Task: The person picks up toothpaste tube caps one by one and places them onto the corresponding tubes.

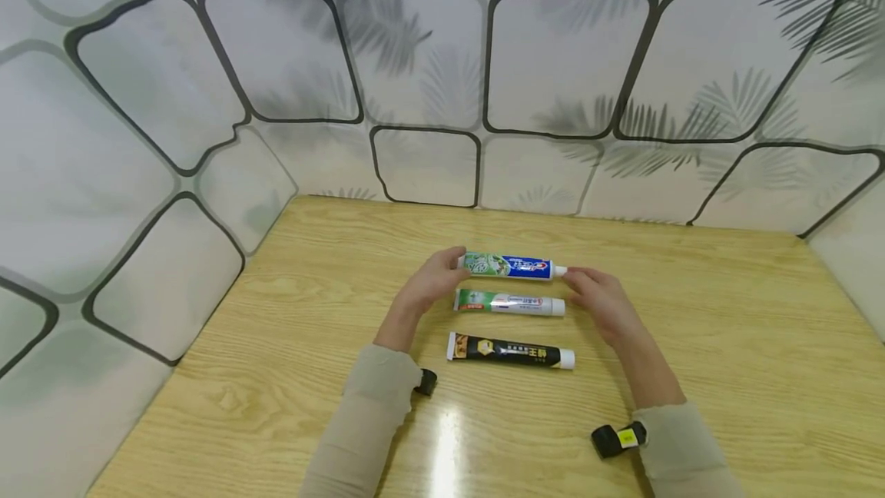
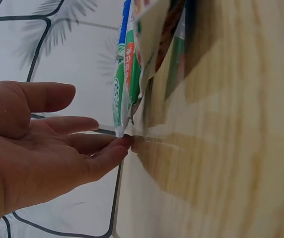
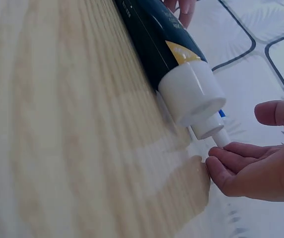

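Three toothpaste tubes lie in a column on the wooden table, caps to the right: a blue and green one (image 1: 508,266) farthest back, a white and green one (image 1: 510,303) in the middle, and a black one (image 1: 510,350) nearest. My left hand (image 1: 437,277) is at the flat end of the blue and green tube, its fingertips (image 2: 124,141) right at that end and the thumb held apart. At the opposite end, my right hand (image 1: 600,297) has its fingertips (image 3: 221,151) by the small white cap (image 3: 221,137), thumb raised away. Neither hand wraps around a tube.
The wooden table (image 1: 276,406) meets a patterned wall (image 1: 429,167) just behind the tubes, and another wall stands at the left. Black wrist cameras, one (image 1: 618,439) on the right and one (image 1: 426,382) on the left, sit beside the sleeves.
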### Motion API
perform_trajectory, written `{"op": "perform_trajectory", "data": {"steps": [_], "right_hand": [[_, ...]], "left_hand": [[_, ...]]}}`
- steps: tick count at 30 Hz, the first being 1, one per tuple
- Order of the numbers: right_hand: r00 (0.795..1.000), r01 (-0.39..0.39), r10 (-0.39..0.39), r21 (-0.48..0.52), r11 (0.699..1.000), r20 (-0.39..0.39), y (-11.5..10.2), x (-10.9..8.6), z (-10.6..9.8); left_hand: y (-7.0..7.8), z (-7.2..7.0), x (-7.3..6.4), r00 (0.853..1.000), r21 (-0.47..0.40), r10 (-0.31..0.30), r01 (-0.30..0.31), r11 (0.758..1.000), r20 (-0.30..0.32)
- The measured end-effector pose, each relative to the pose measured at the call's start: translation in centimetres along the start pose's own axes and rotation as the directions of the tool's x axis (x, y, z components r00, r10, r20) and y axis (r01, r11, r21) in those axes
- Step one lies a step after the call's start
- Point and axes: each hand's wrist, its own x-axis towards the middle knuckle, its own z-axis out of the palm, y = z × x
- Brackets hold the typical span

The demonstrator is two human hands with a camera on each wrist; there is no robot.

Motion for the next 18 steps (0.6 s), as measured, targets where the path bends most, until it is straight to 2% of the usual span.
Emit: {"op": "perform_trajectory", "data": {"steps": [7, 13, 18], "right_hand": [[0.998, -0.058, 0.059, -0.046, 0.997, 0.023, 0.11, 0.02, -0.33], [0.998, -0.057, 0.058, -0.032, 0.998, 0.02, 0.33, 0.22, -0.48], [0.998, -0.045, 0.045, 0.014, 0.999, 0.044, 0.58, 0.03, -0.81]], "left_hand": [[-0.01, -0.15, -0.13, 0.999, -0.006, 0.002, -0.002, 1.0, 0.043], [-0.1, -0.15, -0.07, 0.995, 0.042, 0.03, -0.034, 0.999, 0.099], [-0.51, -0.35, -0.23, 0.992, 0.08, 0.037, -0.047, 0.996, 0.12]]}}
